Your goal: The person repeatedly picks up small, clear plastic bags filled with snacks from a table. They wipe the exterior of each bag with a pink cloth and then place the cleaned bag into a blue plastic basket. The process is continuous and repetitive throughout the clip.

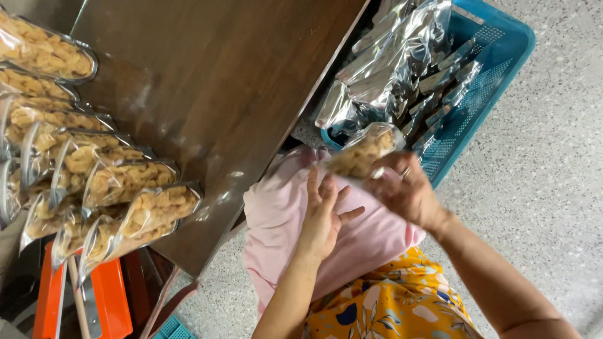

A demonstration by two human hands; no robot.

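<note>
Two hands, one snack pouch over our lap.
Our right hand (402,188) grips the pouch (364,150); our left hand (323,213) lies flat, fingers spread, on pink cloth (276,213).

A dark brown wooden tabletop (220,75) carries overlapping clear bags of golden chips (94,169) along its left side. A blue plastic crate (496,56) stands on the speckled floor (553,176).

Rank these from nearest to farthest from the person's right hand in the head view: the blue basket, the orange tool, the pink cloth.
From the right hand:
1. Pink cloth, just beside and under it on the lap.
2. Blue basket, above it on the floor.
3. Orange tool, far across at the bottom left.
</note>
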